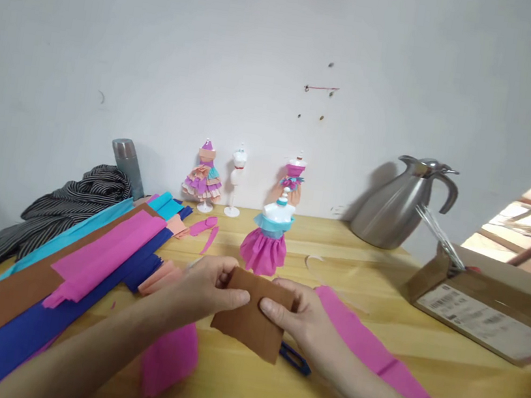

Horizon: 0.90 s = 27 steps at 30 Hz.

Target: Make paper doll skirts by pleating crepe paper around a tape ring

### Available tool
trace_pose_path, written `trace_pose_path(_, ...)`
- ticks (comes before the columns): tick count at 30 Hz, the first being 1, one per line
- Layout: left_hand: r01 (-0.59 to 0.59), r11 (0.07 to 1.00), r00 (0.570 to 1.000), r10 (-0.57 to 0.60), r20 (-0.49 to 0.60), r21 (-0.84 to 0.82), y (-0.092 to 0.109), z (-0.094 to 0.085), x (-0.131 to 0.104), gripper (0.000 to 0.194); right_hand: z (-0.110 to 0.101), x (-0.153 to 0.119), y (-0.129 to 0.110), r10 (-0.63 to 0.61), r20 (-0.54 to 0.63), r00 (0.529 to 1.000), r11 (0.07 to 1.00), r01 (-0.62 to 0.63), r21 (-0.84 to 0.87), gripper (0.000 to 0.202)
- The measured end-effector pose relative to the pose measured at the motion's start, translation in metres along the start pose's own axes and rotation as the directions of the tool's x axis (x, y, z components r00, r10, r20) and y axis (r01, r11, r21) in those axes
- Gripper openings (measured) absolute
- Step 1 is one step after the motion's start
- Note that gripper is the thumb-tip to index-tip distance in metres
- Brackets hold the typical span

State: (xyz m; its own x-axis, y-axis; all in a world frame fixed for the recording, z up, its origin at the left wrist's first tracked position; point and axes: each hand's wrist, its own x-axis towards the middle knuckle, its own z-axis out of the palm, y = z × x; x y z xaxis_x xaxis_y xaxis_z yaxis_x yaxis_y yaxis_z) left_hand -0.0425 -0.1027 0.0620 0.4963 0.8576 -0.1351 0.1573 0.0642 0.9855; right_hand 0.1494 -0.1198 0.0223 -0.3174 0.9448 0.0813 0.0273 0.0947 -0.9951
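Between my two hands is a brown piece of crepe paper (pixel 247 328), held up over the table. My left hand (pixel 211 287) pinches its upper left part, thumb on the near face. On the opposite side my right hand (pixel 296 312) grips the upper right part the same way. Just beyond the paper stands a small mannequin (pixel 278 211) dressed in a light blue top and a pink ruffled skirt (pixel 264 250). A dark blue tool (pixel 295 358) with a looped handle lies below my right hand, partly hidden by it. A pink piece (pixel 171 357) rests under my left forearm.
Brown, pink and blue crepe strips (pixel 110 250) spread across the left, beside a striped cloth (pixel 77 205) and a flask (pixel 128 163). More mannequins (pixel 204 177) stand by the wall. A pink strip (pixel 377 353), steel jug (pixel 396 201) and cardboard box (pixel 480 318) are at right.
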Motion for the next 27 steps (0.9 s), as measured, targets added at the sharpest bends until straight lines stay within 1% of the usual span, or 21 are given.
trace_pose_path(3,0.002,1.0,1.0,-0.002,0.024,-0.025,-0.01,-0.007,0.012,0.034,-0.006,0.005,-0.006,0.032,-0.053,0.998,0.999,-0.033,-0.029,0.047)
trace_pose_path(5,0.009,0.999,0.999,-0.011,0.053,0.035,-0.02,-0.013,0.019,0.027,-0.009,0.007,-0.008,0.004,-0.05,0.999,0.986,-0.012,-0.166,0.038)
trace_pose_path(6,0.02,0.995,0.996,-0.028,0.089,0.093,-0.025,-0.015,0.022,0.023,-0.01,0.007,-0.008,-0.017,-0.023,1.0,0.958,0.01,-0.288,0.031)
trace_pose_path(7,0.037,0.991,0.99,-0.054,0.13,0.132,-0.031,-0.016,0.024,0.019,-0.011,0.006,-0.007,-0.028,0.015,1.0,0.901,0.031,-0.432,0.024)
trace_pose_path(8,0.057,0.985,0.98,-0.086,0.181,0.161,-0.037,-0.017,0.026,0.016,-0.012,0.006,-0.006,-0.022,0.059,0.998,0.818,0.052,-0.573,0.019)
trace_pose_path(9,0.079,0.978,0.957,-0.128,0.26,0.191,-0.043,-0.016,0.027,0.013,-0.012,0.005,-0.004,0.0,0.103,0.995,0.723,0.071,-0.687,0.016)
trace_pose_path(10,0.104,0.974,0.933,-0.166,0.319,0.202,-0.049,-0.014,0.028,0.012,-0.012,0.004,-0.003,0.029,0.139,0.99,0.642,0.088,-0.762,0.014)
trace_pose_path(11,0.125,0.971,0.912,-0.194,0.362,0.204,-0.054,-0.011,0.028,0.011,-0.011,0.003,-0.002,0.056,0.167,0.984,0.588,0.103,-0.803,0.012)
trace_pose_path(12,0.151,0.968,0.9,-0.218,0.378,0.2,-0.059,-0.006,0.028,0.01,-0.011,0.002,-0.001,0.074,0.191,0.979,0.561,0.117,-0.819,0.011)
trace_pose_path(14,0.182,0.964,0.911,-0.239,0.336,0.191,-0.066,0.005,0.027,0.008,-0.01,0.001,-0.002,0.089,0.226,0.97,0.538,0.144,-0.83,0.012)
trace_pose_path(15,0.167,0.968,0.925,-0.22,0.311,0.187,-0.068,0.011,0.026,0.007,-0.01,0.0,-0.003,0.09,0.233,0.968,0.526,0.152,-0.836,0.013)
trace_pose_path(16,0.142,0.972,0.936,-0.194,0.294,0.187,-0.068,0.016,0.024,0.006,-0.01,-0.001,-0.005,0.092,0.237,0.967,0.514,0.157,-0.843,0.014)
trace_pose_path(18,0.1,0.969,0.934,-0.171,0.315,0.227,-0.062,0.023,0.02,0.007,-0.011,-0.003,-0.01,0.1,0.25,0.963,0.498,0.169,-0.85,0.017)
trace_pose_path(20,0.071,0.923,0.927,-0.201,0.317,0.378,-0.05,0.019,0.016,0.009,-0.012,-0.006,-0.016,0.09,0.257,0.962,0.495,0.181,-0.85,0.022)
trace_pose_path(21,0.015,0.831,0.94,-0.201,0.275,0.556,-0.042,0.012,0.014,0.012,-0.012,-0.008,-0.019,0.084,0.257,0.963,0.497,0.183,-0.848,0.024)
trace_pose_path(22,-0.005,0.659,0.975,-0.162,0.149,0.753,-0.034,0.001,0.011,0.019,-0.012,-0.01,-0.02,0.079,0.257,0.963,0.503,0.184,-0.844,0.024)
trace_pose_path(23,0.04,0.58,0.992,-0.121,0.038,0.813,-0.027,-0.014,0.009,0.02,-0.012,-0.011,-0.022,0.073,0.255,0.964,0.513,0.183,-0.838,0.024)
trace_pose_path(24,0.096,0.53,0.994,-0.093,-0.055,0.842,-0.02,-0.03,0.007,0.019,-0.011,-0.012,-0.022,0.066,0.255,0.965,0.529,0.183,-0.829,0.023)
trace_pose_path(25,0.162,0.474,0.987,-0.068,-0.147,0.866,-0.016,-0.049,0.005,0.017,-0.01,-0.012,-0.022,0.058,0.259,0.964,0.552,0.185,-0.813,0.021)
trace_pose_path(27,0.301,0.369,0.95,-0.036,-0.31,0.88,-0.012,-0.086,0.003,0.01,-0.005,-0.012,-0.018,0.039,0.279,0.96,0.606,0.199,-0.77,0.016)
